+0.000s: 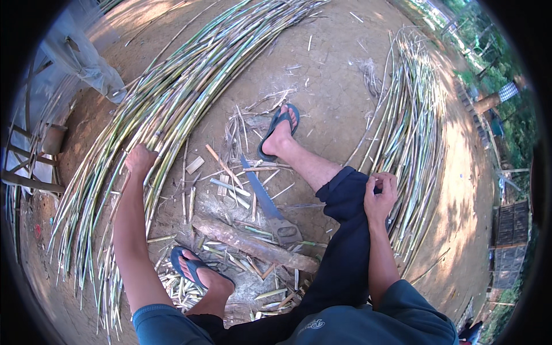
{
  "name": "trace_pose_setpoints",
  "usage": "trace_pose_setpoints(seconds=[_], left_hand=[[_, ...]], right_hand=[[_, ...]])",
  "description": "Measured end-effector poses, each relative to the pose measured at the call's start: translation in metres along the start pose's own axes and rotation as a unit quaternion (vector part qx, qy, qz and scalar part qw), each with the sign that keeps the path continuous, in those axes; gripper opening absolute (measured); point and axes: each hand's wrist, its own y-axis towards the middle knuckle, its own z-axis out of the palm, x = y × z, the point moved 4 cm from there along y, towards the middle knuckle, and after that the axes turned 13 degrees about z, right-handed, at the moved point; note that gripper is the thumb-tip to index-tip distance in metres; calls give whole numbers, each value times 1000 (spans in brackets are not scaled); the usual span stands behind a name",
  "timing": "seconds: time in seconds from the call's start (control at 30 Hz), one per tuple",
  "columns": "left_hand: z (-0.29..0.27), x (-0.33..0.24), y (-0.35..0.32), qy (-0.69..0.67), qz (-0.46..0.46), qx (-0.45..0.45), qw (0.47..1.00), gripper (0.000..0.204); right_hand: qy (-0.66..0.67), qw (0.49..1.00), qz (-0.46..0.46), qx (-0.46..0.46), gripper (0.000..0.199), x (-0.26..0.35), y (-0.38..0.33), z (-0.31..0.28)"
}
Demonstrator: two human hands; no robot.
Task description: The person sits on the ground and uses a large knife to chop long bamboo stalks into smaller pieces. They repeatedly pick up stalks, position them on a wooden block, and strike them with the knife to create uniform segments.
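My left hand [141, 160] is closed round a stalk at the near part of a long pile of thin, jointed cane stalks [190, 86], green, yellow and purplish. My right hand [380, 195] rests by my right knee, fingers curled in toward the thumb; no object shows in it. Between my feet lies a hand saw [265, 201] with a bluish blade and a pale handle, its handle end close to a thick log [250, 241]. Short cut cane pieces [181, 290] are heaped around my left foot, near the log.
A second bundle of cane stalks [417, 132] lies to the right. Small wood offcuts [195, 165] and dry fibres [234, 132] litter the dirt ground. At the far left are plastic sheeting [86, 63] and a wooden frame [31, 181]; a small structure [510, 247] stands at the right.
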Motion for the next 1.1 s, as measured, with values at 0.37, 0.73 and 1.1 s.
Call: trace_pose_setpoints(seconds=[0.37, 0.73, 1.1], left_hand=[[-62, 36, -111, 5, 12, -2, 1000, 39], [-176, 95, -339, 121, -18, -57, 991, 36], [-251, 20, -495, 171, -3, -86, 982, 25]], right_hand=[[-1, 1000, 29, 12, 9, -8, -11, -9], [12, 996, 49, 79, 11, 13, -28, -9], [461, 563, 510, 460, 128, 158, -35, 216]])
